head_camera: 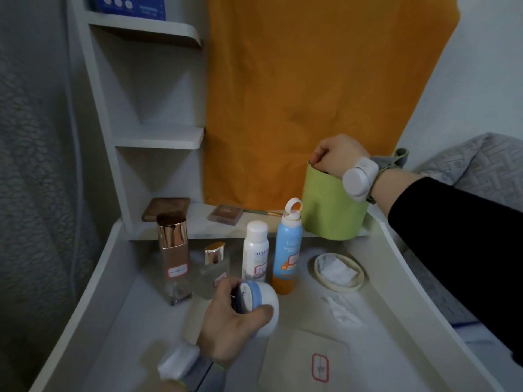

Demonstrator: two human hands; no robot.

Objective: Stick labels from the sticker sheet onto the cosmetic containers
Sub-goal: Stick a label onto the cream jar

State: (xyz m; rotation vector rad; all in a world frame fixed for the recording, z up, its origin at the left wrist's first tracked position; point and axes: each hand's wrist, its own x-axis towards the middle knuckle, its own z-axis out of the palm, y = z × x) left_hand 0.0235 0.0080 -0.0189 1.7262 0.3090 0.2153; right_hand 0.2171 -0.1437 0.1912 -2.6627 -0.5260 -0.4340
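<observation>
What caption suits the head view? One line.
Left hand holds a white jar while right hand reaches into the green container.

It was a bedroom corner in someone's home, by the look of it. A white dressing table (107, 278) with a raised rim stood there, with side shelves (158, 138) rising from its back. Perfume bottles (173, 250), a spray can (287, 258), a cream jar (266, 301) and a makeup palette (225, 214) crowded its top. An orange cloth (311, 94) hung behind, and quilted grey bedding (481, 165) lay just to the right.
</observation>
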